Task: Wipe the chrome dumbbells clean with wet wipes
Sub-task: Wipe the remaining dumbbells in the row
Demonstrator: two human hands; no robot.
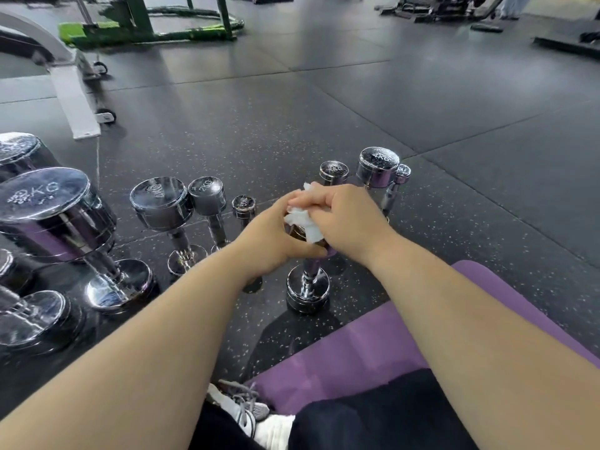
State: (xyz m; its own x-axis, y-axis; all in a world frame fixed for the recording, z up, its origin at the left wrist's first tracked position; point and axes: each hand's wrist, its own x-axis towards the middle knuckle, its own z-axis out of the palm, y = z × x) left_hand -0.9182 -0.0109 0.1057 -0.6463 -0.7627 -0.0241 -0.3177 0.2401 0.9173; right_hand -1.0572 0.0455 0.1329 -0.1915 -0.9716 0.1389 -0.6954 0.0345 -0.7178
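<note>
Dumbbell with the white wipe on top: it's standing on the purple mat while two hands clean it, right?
Not quite. The head view shows the dumbbell standing on the black speckled floor, just beside the purple mat, not on it. The rest is right: the left hand grips its top end and the right hand holds the white wipe on it.

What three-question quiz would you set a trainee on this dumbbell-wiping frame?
1. True or false: the dumbbell being wiped lies on its side.
2. Where is the wet wipe? A: under its lower head. B: at its upper head, between the left hand and right hand. C: wrapped round its handle.
3. Fill in: the mat beside the person's legs is ___.
Key: 1 false, it stands on end; 2 B; 3 purple.
</note>
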